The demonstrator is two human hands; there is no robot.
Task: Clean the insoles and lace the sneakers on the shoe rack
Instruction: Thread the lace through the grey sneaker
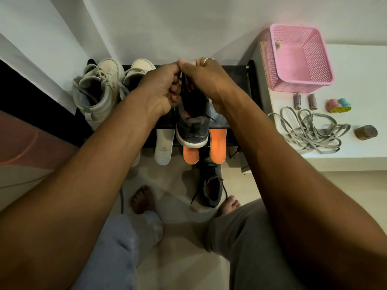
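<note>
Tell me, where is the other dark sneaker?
In the head view, the other dark sneaker lies on the floor below the orange insoles, just beside the person's right foot.

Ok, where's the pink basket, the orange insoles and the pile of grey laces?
Pink basket (301, 53), head view, on its inside floor.
Orange insoles (217, 146), head view, on the middle of the right one, hanging off the rack edge.
Grey laces (312, 132), head view, on the middle of the tangled pile.

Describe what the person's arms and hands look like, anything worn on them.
Both forearms are bare, with no sleeves, watch or gloves in view. The right hand wears a thin silver ring on one finger. The left hand shows no jewellery.
</note>
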